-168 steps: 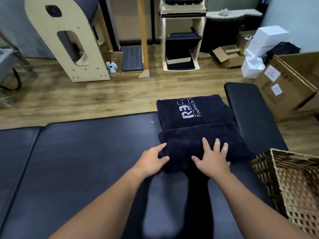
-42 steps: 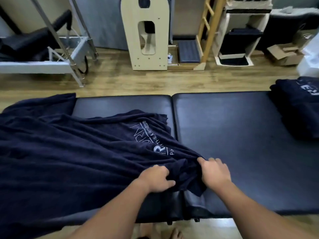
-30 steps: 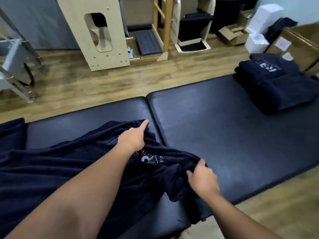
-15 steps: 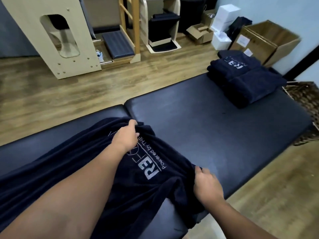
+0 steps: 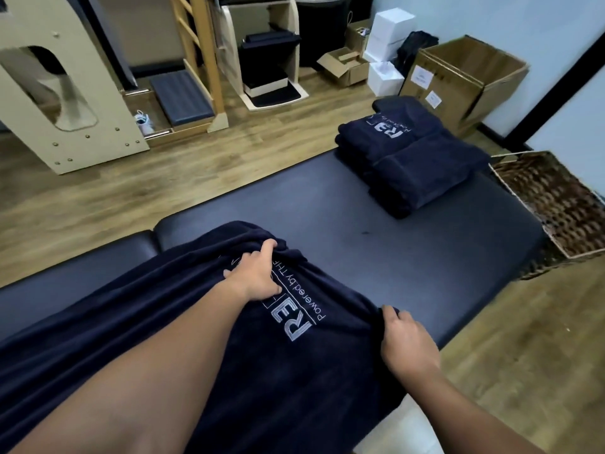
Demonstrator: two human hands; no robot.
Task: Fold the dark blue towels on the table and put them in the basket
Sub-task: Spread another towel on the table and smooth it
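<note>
My left hand [image 5: 258,273] pinches the far corner of the unfolded towel [image 5: 229,339] on the worktop [image 5: 360,217]; my right hand [image 5: 406,342] grips its near corner. Beyond lies the folded towel stack [image 5: 409,158], beside the basket [image 5: 556,204].

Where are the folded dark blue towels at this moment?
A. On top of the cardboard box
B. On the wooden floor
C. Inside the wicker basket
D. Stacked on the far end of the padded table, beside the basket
D: the folded towels lie stacked on the padded table, near its far end, and the wicker basket stands next to that end with no towel visible inside.
</note>
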